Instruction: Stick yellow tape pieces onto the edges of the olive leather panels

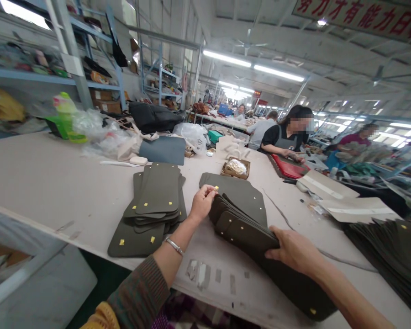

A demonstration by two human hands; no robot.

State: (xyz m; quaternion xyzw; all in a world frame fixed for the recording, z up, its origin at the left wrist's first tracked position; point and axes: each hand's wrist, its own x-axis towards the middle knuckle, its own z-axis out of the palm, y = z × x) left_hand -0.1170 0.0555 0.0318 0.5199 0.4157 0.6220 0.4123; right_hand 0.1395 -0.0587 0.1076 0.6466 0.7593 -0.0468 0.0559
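Observation:
My left hand (202, 202) is closed in a pinch on a small gold metal piece (216, 188), held at the far edge of a stack of dark olive leather panels (241, 219). My right hand (291, 249) grips the near right corner of the same stack, fingers curled over its edge. The panels carry small gold studs. A second pile of matching dark panels (154, 201) lies to the left of my left hand on the pale table (55, 183).
A small wicker tray of gold fittings (236, 168) sits behind the stacks. More dark panels (393, 249) lie at the right. Bags, plastic wrap and a green bottle (66, 116) crowd the far left. A person (287, 135) works on red leather across the table.

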